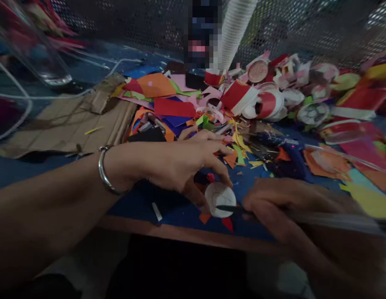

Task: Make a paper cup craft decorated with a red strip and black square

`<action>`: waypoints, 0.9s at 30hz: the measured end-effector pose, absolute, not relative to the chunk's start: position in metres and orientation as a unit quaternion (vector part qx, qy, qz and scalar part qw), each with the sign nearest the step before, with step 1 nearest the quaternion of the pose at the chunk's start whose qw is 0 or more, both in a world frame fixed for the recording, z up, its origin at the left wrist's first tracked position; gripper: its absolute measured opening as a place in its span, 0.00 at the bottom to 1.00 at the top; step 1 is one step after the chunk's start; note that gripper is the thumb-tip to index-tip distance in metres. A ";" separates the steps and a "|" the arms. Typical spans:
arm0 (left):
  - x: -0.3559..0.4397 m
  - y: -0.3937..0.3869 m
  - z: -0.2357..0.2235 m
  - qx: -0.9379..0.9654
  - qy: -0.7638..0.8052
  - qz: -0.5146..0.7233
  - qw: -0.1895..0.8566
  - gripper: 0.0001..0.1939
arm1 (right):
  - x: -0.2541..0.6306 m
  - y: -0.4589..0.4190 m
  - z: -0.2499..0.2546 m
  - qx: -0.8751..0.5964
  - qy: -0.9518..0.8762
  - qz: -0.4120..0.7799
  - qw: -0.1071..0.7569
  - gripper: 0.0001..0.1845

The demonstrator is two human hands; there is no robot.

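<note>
A small white disc (pixel 220 192) with thin dark lines drawn on it sits near the table's front edge. My left hand (pixel 193 166) grips its rim between thumb and a finger, the other fingers stretched over the paper scraps. My right hand (pixel 286 207), blurred, is closed round a pen (pixel 330 220) with a pale, see-through barrel. The pen's dark tip lies over the face of the disc and seems to touch it. Small red and orange paper bits lie around the disc.
Coloured paper scraps (pixel 174 107) and cut red-and-white paper cups (pixel 267 104) pile up behind my hands. A blue glue gun (pixel 292 151) lies at right. Cardboard (pixel 62 124), a white cable (pixel 27 97) and a clear glass (pixel 52 70) are at left.
</note>
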State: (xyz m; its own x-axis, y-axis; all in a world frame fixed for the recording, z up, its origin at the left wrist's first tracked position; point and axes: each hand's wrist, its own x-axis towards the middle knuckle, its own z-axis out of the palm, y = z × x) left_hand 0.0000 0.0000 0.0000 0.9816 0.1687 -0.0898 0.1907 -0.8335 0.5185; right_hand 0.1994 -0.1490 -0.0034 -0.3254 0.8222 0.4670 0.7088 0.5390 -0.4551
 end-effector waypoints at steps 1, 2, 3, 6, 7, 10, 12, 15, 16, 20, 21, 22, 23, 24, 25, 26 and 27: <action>-0.001 0.000 0.000 0.957 0.093 -0.019 0.272 0.31 | 0.199 -0.149 -0.004 -0.470 -0.811 0.082 0.338 0.09; -0.002 0.000 0.000 0.958 0.093 -0.018 0.272 0.31 | 0.200 -0.149 -0.004 -0.468 -0.812 0.082 0.338 0.09; -0.003 0.001 0.000 0.958 0.094 -0.018 0.272 0.31 | 0.200 -0.149 -0.005 -0.465 -0.814 0.083 0.339 0.08; -0.004 0.001 0.000 0.957 0.102 -0.021 0.272 0.31 | 0.200 -0.149 -0.004 -0.455 -0.818 0.092 0.341 0.07; -0.004 0.001 0.000 0.956 0.106 -0.024 0.272 0.31 | 0.200 -0.149 -0.004 -0.450 -0.819 0.098 0.341 0.07; -0.004 0.001 -0.001 0.954 0.110 -0.024 0.277 0.30 | 0.201 -0.149 -0.001 -0.457 -0.813 0.099 0.346 0.09; -0.004 0.001 -0.002 0.953 0.106 -0.018 0.284 0.30 | 0.201 -0.149 0.001 -0.471 -0.808 0.088 0.343 0.10; -0.004 0.001 -0.002 0.952 0.104 -0.013 0.287 0.30 | 0.201 -0.149 0.002 -0.476 -0.806 0.090 0.341 0.09; -0.004 0.001 -0.002 0.952 0.107 -0.015 0.286 0.30 | 0.201 -0.149 0.001 -0.471 -0.808 0.097 0.342 0.09; -0.004 0.001 -0.001 0.953 0.109 -0.017 0.283 0.30 | 0.201 -0.149 -0.001 -0.453 -0.816 0.106 0.344 0.07; -0.003 0.001 0.000 0.953 0.106 -0.013 0.284 0.30 | 0.201 -0.149 -0.001 -0.454 -0.815 0.103 0.345 0.07; -0.003 0.001 0.000 0.952 0.104 -0.010 0.286 0.30 | 0.202 -0.149 -0.002 -0.455 -0.815 0.098 0.346 0.06; -0.003 0.001 0.000 0.952 0.102 -0.007 0.289 0.30 | 0.202 -0.149 -0.002 -0.455 -0.816 0.095 0.345 0.06; -0.003 0.001 0.000 0.951 0.102 -0.007 0.291 0.30 | 0.202 -0.149 -0.003 -0.455 -0.817 0.092 0.342 0.07; -0.003 0.001 0.000 0.951 0.102 -0.006 0.292 0.30 | 0.202 -0.149 -0.003 -0.453 -0.819 0.087 0.341 0.07; -0.003 0.001 -0.001 0.951 0.103 -0.006 0.292 0.31 | 0.202 -0.149 -0.003 -0.452 -0.821 0.085 0.339 0.07; -0.003 0.002 -0.001 0.951 0.103 -0.007 0.290 0.31 | 0.202 -0.149 -0.004 -0.453 -0.821 0.084 0.339 0.07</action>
State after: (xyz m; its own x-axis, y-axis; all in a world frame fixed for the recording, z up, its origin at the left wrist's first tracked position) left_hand -0.0026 0.0016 -0.0007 0.9785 0.1928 -0.0726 0.2005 -0.8105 0.5504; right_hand 0.2022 -0.1487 -0.0036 -0.3611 0.7997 0.4796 0.6857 0.5763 -0.4446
